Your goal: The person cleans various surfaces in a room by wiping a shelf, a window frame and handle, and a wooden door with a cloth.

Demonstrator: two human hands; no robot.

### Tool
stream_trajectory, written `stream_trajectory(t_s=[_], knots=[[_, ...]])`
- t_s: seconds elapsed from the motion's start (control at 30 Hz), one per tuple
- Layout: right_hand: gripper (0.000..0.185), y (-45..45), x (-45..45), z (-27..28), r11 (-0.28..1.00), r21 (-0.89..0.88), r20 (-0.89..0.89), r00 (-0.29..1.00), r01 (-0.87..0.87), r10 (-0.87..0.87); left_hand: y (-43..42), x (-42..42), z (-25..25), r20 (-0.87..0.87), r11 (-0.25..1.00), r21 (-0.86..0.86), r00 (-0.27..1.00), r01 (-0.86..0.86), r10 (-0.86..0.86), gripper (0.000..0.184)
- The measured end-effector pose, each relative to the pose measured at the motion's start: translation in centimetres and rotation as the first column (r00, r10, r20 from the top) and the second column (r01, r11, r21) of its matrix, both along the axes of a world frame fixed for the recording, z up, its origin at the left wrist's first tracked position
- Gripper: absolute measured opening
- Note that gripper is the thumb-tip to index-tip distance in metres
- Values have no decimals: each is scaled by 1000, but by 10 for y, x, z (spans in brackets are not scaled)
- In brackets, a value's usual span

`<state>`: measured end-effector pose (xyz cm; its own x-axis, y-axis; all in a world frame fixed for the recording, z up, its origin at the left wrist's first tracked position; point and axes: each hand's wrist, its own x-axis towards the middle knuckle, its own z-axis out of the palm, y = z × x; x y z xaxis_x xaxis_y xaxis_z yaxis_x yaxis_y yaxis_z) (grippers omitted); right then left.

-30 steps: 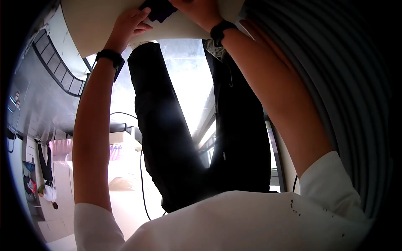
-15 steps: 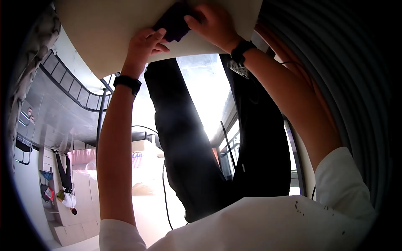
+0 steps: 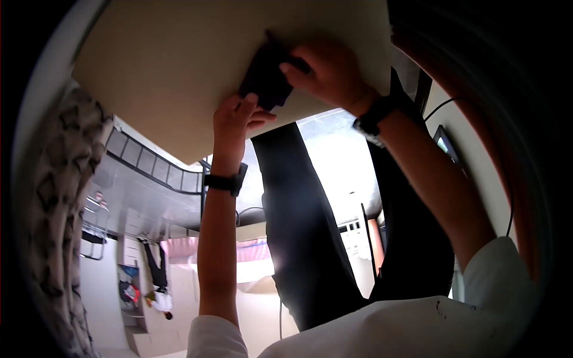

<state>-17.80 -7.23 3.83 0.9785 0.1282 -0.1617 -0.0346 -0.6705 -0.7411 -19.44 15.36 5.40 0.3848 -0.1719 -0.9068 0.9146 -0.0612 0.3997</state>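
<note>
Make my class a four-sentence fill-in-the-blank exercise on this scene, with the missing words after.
1. The dark item has ____ hands at it: the left hand and the right hand.
2. The left wristband is coloured ____.
3. The left sleeve is coloured ____.
4. The person in the background appears ____ down.
Missing words: two; black; white; upside.

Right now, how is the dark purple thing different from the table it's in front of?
The dark purple thing is very dark, but the table is pale beige. The dark purple thing is small, while the table is much bigger. The dark purple thing has an uneven edge; the table's near edge looks smooth. Both look plain, with no pattern showing.
</note>
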Motion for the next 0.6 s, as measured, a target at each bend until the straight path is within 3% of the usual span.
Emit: stream_trajectory(t_s=[0.03,0.1,0.17,0.23,0.27,0.3,0.37,0.43,0.5,0.57,0.6], knots=[[28,12,-5,-8,989,2,110,983,148,-147,0,1,-1,-4,999,-12,999,38,-38,30],[28,35,-11,-3,929,-45,37,930,368,-367,6,5,-1,-54,1000,15,999,-3,4,32],[27,53,-16,-8,866,-20,79,864,500,-498,12,16,-4,-134,996,-55,989,-63,55,33],[26,57,-20,-7,835,23,43,834,550,-550,3,38,3,-150,985,24,975,172,-166,36],[24,55,-18,4,832,24,-92,830,554,-550,-2,51,5,-137,981,32,973,192,-186,36],[24,53,-19,9,821,29,-88,820,570,-566,-7,62,7,23,943,73,945,324,-326,37],[22,44,-22,19,778,38,-307,748,628,-589,-18,88,6,269,773,242,725,586,-634,41],[22,30,-21,18,720,44,-268,703,692,-659,-59,136,32,213,289,492,208,822,-955,42],[21,13,-14,15,665,67,-240,659,744,-713,-92,162,24,285,146,663,-67,734,-956,44],[21,-15,9,7,554,133,-95,567,822,-818,-134,191,8,415,259,640,-42,723,-909,45],[21,-32,22,8,544,148,-149,562,826,-814,-163,203,10,429,316,588,44,745,-902,43]])
